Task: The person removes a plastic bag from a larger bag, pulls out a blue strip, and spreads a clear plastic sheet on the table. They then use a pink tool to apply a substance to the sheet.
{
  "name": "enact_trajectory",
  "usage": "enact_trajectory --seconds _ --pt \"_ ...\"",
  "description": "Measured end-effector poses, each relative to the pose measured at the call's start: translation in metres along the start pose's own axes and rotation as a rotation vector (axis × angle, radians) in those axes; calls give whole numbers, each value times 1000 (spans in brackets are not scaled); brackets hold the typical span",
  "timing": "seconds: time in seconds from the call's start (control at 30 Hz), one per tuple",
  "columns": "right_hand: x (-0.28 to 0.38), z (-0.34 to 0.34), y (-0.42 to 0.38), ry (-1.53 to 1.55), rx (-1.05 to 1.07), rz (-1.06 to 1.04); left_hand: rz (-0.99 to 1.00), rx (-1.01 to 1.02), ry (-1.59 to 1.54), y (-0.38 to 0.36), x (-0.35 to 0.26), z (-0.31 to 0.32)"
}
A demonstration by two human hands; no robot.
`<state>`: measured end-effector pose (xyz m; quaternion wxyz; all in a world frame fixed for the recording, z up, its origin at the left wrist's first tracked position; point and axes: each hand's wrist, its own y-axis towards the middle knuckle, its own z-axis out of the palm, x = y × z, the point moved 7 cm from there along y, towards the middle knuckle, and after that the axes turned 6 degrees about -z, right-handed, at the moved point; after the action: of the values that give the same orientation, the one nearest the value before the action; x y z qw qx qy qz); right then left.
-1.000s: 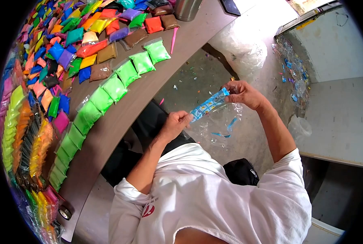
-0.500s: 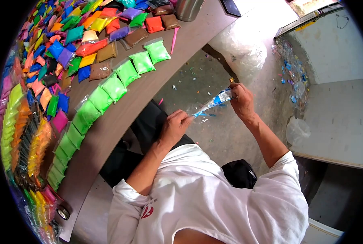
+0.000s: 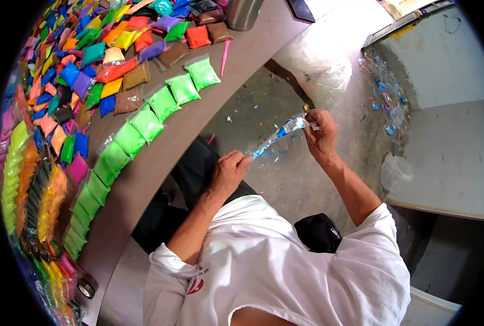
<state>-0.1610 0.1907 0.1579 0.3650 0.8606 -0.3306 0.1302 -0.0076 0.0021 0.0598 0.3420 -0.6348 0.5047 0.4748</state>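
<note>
1. The printed blue strip of the plastic bag (image 3: 277, 134) I have twisted between my hands is too small and blurred to read.
2. My left hand (image 3: 228, 171) covers the bag's lower end; my right hand (image 3: 320, 133) hides its upper end.
3. The metal cup (image 3: 242, 13) on the table (image 3: 209, 117) is cut off by the top edge, as is the dark flat thing (image 3: 301, 8) beside it.
4. The far rows of coloured packets (image 3: 62, 81) smear into the dark lens rim at left.
5. My own face and legs lie mostly out of sight beneath my white shirt (image 3: 274, 266).
</note>
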Motion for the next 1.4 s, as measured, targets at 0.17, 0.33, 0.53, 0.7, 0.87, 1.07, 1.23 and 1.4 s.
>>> enact_trajectory --seconds 0.17,0.33,0.53,0.7,0.87,1.07,1.23,1.4 --pt "14 6 -2 106 84 -37 0 55 30 -1 4 6" --pt "11 11 -5 214 60 40 -25 81 26 0 4 5" --pt "-2 23 -10 587 194 446 -60 87 1 0 7 6" --pt "-14 25 -7 794 42 445 -97 101 -60 1 15 6" --pt "-19 3 4 960 -77 627 -393 184 -228 4 44 7" --pt "-17 -3 9 1162 -214 670 -598 303 -514 13 63 27" --pt "-7 10 0 1170 -135 640 -766 387 -965 18 61 41" --pt "-7 24 -14 1143 -106 705 -747 319 -1074 18 56 37"
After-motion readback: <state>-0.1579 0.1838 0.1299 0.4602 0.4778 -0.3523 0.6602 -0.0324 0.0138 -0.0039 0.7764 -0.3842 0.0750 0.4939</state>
